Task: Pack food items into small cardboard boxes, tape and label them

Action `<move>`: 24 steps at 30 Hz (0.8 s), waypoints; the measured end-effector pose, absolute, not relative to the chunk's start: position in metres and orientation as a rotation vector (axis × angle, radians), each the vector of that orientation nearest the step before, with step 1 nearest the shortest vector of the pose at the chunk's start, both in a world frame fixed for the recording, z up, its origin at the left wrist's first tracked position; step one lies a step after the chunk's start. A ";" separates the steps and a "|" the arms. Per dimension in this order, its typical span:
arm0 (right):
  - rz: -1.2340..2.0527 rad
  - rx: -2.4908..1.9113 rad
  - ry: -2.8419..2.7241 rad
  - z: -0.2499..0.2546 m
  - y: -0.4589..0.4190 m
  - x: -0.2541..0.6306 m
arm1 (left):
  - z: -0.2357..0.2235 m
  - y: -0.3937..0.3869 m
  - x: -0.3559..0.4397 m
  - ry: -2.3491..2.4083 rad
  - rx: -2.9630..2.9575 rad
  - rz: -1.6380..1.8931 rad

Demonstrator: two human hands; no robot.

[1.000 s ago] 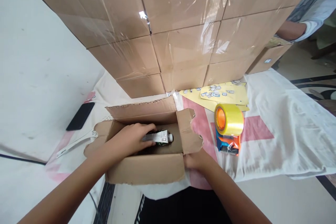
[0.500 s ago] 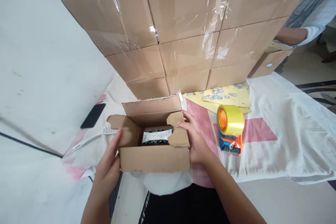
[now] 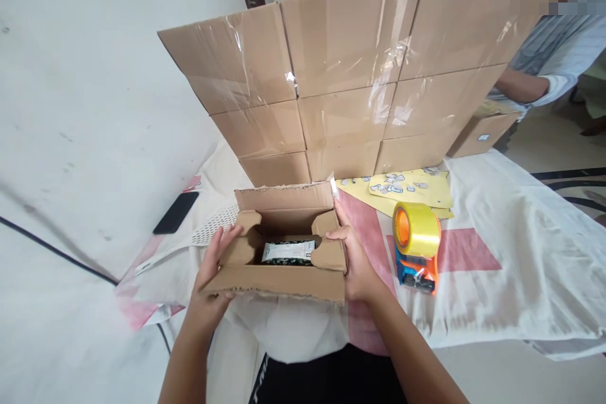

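A small cardboard box (image 3: 279, 284) stands with its top flaps up, at the table's near edge. Inside it lies a packet (image 3: 288, 252) with a white label and a dark green pattern. My left hand (image 3: 213, 284) grips the box's left side, fingers over the side flap and thumb by the front flap. On the right end, my right hand (image 3: 357, 262) holds the wall, its thumb on the right side flap. To the right lies a tape dispenser (image 3: 417, 271) in orange and blue, carrying a roll of yellow tape (image 3: 421, 230).
A large taped cardboard panel (image 3: 345, 113) stands behind the box. Yellow sheets with stickers (image 3: 411, 189) lie before it. A black phone (image 3: 176, 213) is at the left by the wall. Another person's arm (image 3: 523, 85) rests near a closed carton (image 3: 483, 129) at the far right.
My left fingers have moved onto the left side flap, which now folds inward. The front flap has tipped outward toward me. The camera view has shifted upward.
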State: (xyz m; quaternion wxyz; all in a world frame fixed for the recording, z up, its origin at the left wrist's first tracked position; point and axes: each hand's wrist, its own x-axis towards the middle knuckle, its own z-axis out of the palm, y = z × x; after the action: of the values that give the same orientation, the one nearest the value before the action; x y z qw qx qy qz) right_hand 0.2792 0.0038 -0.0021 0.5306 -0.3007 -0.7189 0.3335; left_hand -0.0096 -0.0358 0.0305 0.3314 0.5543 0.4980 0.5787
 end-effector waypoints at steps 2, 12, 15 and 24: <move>0.767 -0.751 -1.724 -0.003 0.004 0.279 | 0.035 -0.031 0.001 1.321 1.488 1.624; 0.902 -0.602 -1.623 -0.006 0.002 0.288 | 0.038 -0.010 0.020 1.617 1.204 1.677; 0.793 -0.564 -1.655 -0.006 0.004 0.288 | 0.044 -0.019 0.022 1.857 1.415 1.670; 0.610 -0.656 -1.696 -0.005 0.002 0.288 | 0.062 -0.035 0.053 1.661 2.868 0.689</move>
State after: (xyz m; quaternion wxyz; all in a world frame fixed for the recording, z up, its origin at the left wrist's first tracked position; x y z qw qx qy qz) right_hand 0.2883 0.0025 -0.0050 0.5745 -0.2800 -0.7237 0.2603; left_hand 0.0525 -0.0350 0.0617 -0.1212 0.8410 0.4870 0.2019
